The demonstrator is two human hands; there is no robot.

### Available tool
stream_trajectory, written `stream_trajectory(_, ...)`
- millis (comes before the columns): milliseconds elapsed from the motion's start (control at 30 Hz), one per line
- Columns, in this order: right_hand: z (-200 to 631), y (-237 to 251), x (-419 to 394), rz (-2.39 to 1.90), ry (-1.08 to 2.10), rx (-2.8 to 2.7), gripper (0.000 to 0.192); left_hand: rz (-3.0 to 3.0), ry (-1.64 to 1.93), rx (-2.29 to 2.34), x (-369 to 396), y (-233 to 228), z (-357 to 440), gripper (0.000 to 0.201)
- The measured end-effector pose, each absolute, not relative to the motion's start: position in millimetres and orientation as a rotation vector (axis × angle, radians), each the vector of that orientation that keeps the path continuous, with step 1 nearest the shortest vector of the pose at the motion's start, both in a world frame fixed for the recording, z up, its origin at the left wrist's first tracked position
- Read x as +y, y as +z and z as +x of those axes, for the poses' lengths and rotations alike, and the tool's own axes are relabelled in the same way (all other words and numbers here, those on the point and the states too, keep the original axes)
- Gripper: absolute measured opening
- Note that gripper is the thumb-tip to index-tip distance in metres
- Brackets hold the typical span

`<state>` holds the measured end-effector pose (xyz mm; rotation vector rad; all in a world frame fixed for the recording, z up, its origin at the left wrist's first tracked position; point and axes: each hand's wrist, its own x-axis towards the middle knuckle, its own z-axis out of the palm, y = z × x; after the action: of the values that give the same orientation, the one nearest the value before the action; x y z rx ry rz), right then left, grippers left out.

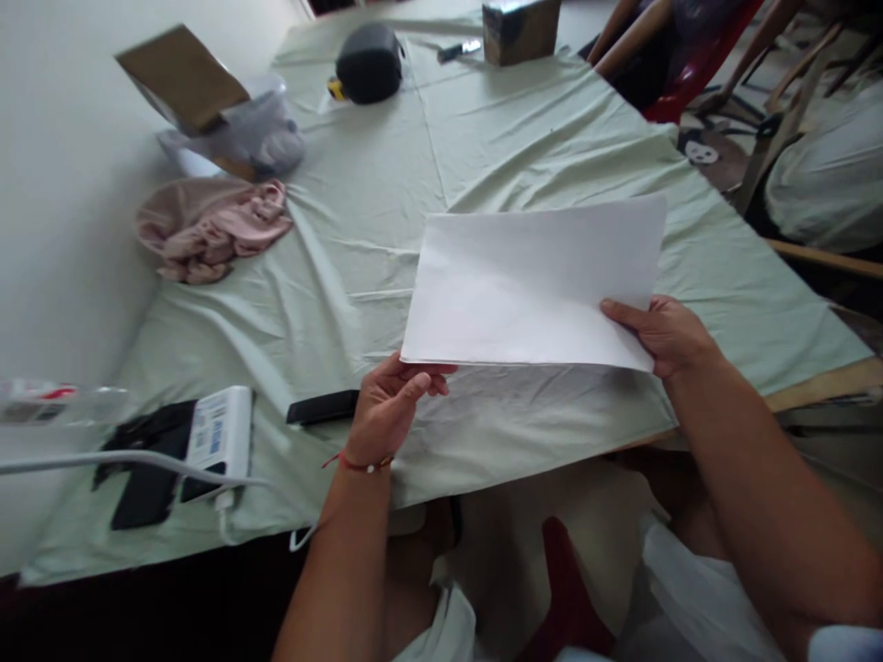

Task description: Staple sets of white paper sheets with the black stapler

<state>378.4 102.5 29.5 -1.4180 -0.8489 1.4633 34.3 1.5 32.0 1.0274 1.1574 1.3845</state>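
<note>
A blank white sheet of paper is held flat above the near part of a table covered in pale green cloth. My left hand pinches its near left corner, thumb on top. My right hand grips the near right corner. A red string bracelet circles my left wrist.
A black phone lies just left of my left hand. A white power bank with cable and black items sit at the near left. A pink cloth, a cardboard box over a plastic bag, a dark pouch and a brown box lie farther back. Chairs stand at the right.
</note>
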Motion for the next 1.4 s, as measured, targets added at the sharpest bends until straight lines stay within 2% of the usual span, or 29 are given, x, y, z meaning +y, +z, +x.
stream_trajectory(200, 374, 34, 99, -1.469, 1.476, -0.844, 0.024, 1.044, 1.436, 1.147, 4, 30, 35, 0.035)
stream_trajectory(433, 360, 54, 93, -1.493, 1.551, -0.671, 0.011, 0.987, 1.475, 1.107, 3, 30, 34, 0.023)
stream_trajectory(667, 357, 52, 95, -1.493, 1.552, -0.648, 0.011, 0.888, 1.56, 1.133, 9, 28, 39, 0.031)
stream_trajectory(967, 360, 48, 92, -1.453, 1.455, -0.732, 0.022, 0.816, 1.708, 1.279, 19, 21, 37, 0.05)
stream_trajectory(1233, 364, 43, 94, -1.354, 1.431, -0.732, 0.042, 0.751, 1.733, 1.268, 24, 20, 45, 0.045)
stream_trajectory(1400, 366, 42, 94, -1.378, 1.404, -0.73, 0.044, 0.7, 1.731, 1.268, 22, 21, 46, 0.038)
